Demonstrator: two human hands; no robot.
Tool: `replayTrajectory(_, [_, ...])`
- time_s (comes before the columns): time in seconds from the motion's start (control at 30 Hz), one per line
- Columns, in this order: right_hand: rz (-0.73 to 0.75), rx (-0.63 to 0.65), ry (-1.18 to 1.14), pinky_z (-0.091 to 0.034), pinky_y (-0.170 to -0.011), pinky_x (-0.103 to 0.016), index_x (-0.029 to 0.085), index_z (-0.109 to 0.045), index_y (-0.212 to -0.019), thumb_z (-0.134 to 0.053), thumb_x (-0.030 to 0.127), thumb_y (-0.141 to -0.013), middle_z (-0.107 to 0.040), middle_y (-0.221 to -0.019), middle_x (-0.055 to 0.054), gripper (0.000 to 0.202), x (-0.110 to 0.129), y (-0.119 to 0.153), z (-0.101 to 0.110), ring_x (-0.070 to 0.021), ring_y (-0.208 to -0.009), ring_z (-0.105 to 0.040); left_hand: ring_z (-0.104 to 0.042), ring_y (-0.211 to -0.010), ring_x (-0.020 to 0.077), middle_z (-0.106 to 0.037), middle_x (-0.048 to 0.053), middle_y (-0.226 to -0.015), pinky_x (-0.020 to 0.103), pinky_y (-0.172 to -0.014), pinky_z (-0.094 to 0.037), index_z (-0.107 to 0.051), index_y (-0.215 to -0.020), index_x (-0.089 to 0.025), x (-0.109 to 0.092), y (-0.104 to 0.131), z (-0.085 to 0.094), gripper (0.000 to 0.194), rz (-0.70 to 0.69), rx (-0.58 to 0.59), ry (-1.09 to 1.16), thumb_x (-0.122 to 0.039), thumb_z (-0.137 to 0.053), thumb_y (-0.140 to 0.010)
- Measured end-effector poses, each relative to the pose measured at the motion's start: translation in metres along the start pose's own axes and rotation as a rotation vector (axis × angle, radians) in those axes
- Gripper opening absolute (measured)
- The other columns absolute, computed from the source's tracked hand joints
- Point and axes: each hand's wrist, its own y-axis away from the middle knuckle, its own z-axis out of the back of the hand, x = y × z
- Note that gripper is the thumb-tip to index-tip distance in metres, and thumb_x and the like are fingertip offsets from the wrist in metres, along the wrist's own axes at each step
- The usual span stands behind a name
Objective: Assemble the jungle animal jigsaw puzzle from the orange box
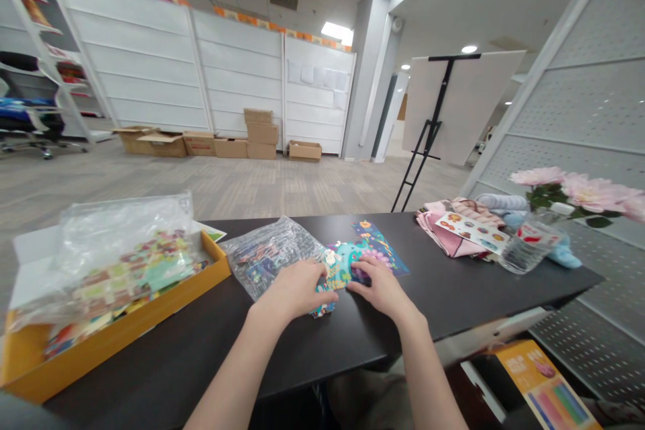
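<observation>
A partly joined jigsaw puzzle (342, 259) in teal, yellow and purple lies flat on the dark table. My left hand (297, 289) rests at its left side, thumb apart from the curved fingers. Under and below that thumb sit a few puzzle pieces (322, 311), partly hidden by the hand. My right hand (380, 285) touches the puzzle's right side, with a gap between thumb and fingertips. Behind it is a dark blue picture sheet (380, 238) with orange and pink figures. Beside my left hand lies a clear plastic bag (272, 252) holding more pieces.
On the left stands a yellow box (136, 319) with bagged pieces. At the table's right are folded cloths (438, 232), a sticker sheet (471, 232) and a clear glass (529, 248) by pink flowers (587, 191). An orange box (541, 376) is below the right edge.
</observation>
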Motion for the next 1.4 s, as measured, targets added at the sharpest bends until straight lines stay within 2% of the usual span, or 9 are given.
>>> replayTrajectory(0.13, [-0.031,-0.018,0.039,-0.045,-0.107,-0.044,0.019,-0.072,-0.118,-0.076,0.035,-0.083,-0.065,-0.129,-0.013,0.039,0.006,-0.002,-0.006,-0.0297,-0.121,-0.060,-0.066,-0.106,0.0321,-0.069,0.011,-0.116,0.038,-0.090,-0.051,-0.068,-0.117,-0.020,-0.002,0.011,0.005,0.058,0.014,0.137,0.055,-0.040,-0.083,-0.065])
replayTrajectory(0.3, [-0.056,0.002,0.076,-0.046,-0.105,-0.043,0.016,-0.070,-0.118,-0.073,0.034,-0.086,-0.065,-0.127,-0.015,0.037,0.012,-0.003,-0.007,-0.0306,-0.120,-0.059,-0.064,-0.108,0.0310,-0.068,0.009,-0.117,0.038,-0.092,-0.051,-0.067,-0.115,-0.022,-0.014,0.015,-0.002,0.060,-0.050,0.190,0.127,-0.039,-0.087,-0.061])
replayTrajectory(0.43, [-0.063,0.057,0.122,-0.044,-0.105,-0.042,0.016,-0.068,-0.120,-0.068,0.032,-0.089,-0.063,-0.129,-0.016,0.035,0.017,-0.002,-0.003,-0.0307,-0.123,-0.057,-0.063,-0.110,0.0293,-0.068,0.007,-0.118,0.037,-0.095,-0.050,-0.066,-0.118,-0.024,-0.022,0.013,-0.011,0.058,-0.164,0.165,0.187,-0.045,-0.085,-0.067])
replayTrajectory(0.5, [-0.077,0.083,0.153,-0.043,-0.105,-0.043,0.016,-0.066,-0.120,-0.067,0.031,-0.090,-0.062,-0.129,-0.017,0.035,0.020,-0.003,-0.001,-0.0312,-0.125,-0.056,-0.062,-0.111,0.0285,-0.068,0.007,-0.117,0.036,-0.095,-0.050,-0.066,-0.117,-0.024,-0.022,0.011,-0.010,0.051,-0.191,0.132,0.185,-0.048,-0.079,-0.074])
replayTrajectory(0.67, [-0.146,0.119,0.193,-0.045,-0.099,-0.042,0.018,-0.066,-0.117,-0.066,0.034,-0.090,-0.064,-0.125,-0.015,0.032,0.032,-0.002,0.007,-0.0313,-0.119,-0.059,-0.056,-0.118,0.0291,-0.065,0.011,-0.121,0.041,-0.103,-0.045,-0.064,-0.119,-0.019,-0.006,0.007,-0.008,0.032,-0.115,-0.054,-0.012,-0.038,-0.058,-0.094])
replayTrajectory(0.87, [-0.251,0.096,0.215,-0.046,-0.097,-0.043,0.019,-0.069,-0.115,-0.065,0.035,-0.089,-0.064,-0.126,-0.015,0.030,0.031,0.009,0.012,-0.0330,-0.121,-0.058,-0.053,-0.128,0.0330,-0.059,0.018,-0.134,0.045,-0.106,-0.043,-0.061,-0.125,-0.014,0.016,-0.005,-0.022,0.040,0.008,-0.024,-0.145,-0.039,-0.055,-0.095])
replayTrajectory(1.1, [-0.106,0.061,0.178,-0.039,-0.111,-0.046,0.019,-0.068,-0.126,-0.066,0.034,-0.090,-0.062,-0.136,-0.014,0.039,0.006,0.018,0.011,-0.0320,-0.128,-0.054,-0.050,-0.136,0.0332,-0.056,0.022,-0.142,0.043,-0.111,-0.040,-0.059,-0.130,-0.008,0.031,-0.016,-0.021,0.045,0.042,-0.044,-0.173,-0.038,-0.052,-0.097])
replayTrajectory(1.3, [-0.083,0.078,0.149,-0.038,-0.112,-0.046,0.019,-0.071,-0.124,-0.066,0.031,-0.089,-0.063,-0.137,-0.013,0.037,0.007,0.018,0.015,-0.0319,-0.127,-0.054,-0.050,-0.134,0.0363,-0.059,0.021,-0.139,0.049,-0.111,-0.039,-0.063,-0.125,-0.010,0.025,-0.014,-0.020,0.042,0.085,-0.087,-0.196,-0.039,-0.057,-0.095])
replayTrajectory(1.4, [-0.084,0.072,0.139,-0.037,-0.113,-0.046,0.020,-0.071,-0.124,-0.067,0.030,-0.088,-0.064,-0.136,-0.013,0.037,0.011,0.018,0.016,-0.0311,-0.128,-0.054,-0.050,-0.134,0.0336,-0.056,0.018,-0.143,0.047,-0.111,-0.039,-0.062,-0.127,-0.015,0.016,-0.019,-0.021,0.043,-0.021,-0.121,-0.125,-0.042,-0.061,-0.093])
